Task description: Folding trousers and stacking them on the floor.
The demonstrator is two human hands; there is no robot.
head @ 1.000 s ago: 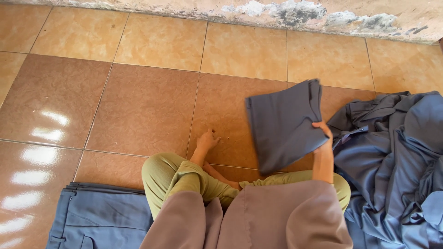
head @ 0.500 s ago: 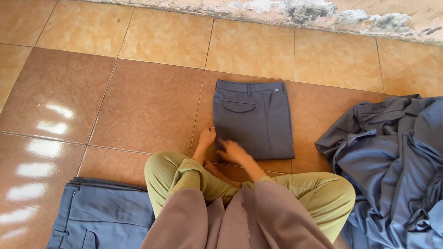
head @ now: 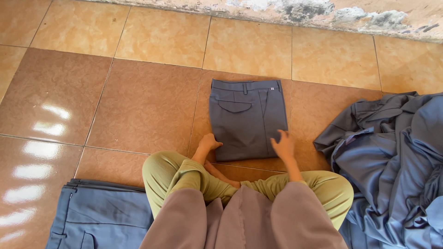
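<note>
Folded grey trousers (head: pixel 248 119) lie flat on the tiled floor (head: pixel 138 101) at centre frame, waistband toward the wall at the top, back pocket facing up, edges squared into a neat rectangle. This piece looks about done as a fold — no loose leg sticks out.

Left hand (head: pixel 210 143) sits at the lower left corner of the trousers, fingers curled loosely, touching the edge or the tile just beside it; it grasps nothing that I can see. Right hand (head: pixel 284 144) rests on the lower right edge of the trousers, fingers spread and flat, pressing or smoothing rather than gripping.

The person sits cross-legged at the bottom centre, olive trouser legs and a mauve top in view.

Done so far, judging from the layout: a stack of folded blue-grey garments (head: pixel 99 214) sits at lower left, edges lined up, at least two layers visible. Count beyond that cannot be told.

Left to do: a big rumpled heap of grey-blue clothes (head: pixel 392 161) fills the right side, well apart from the stack, unfolded — several pieces by the look, exact number unclear. So I would judge the work less than halfway along, with the centre piece not yet on the stack.
</note>
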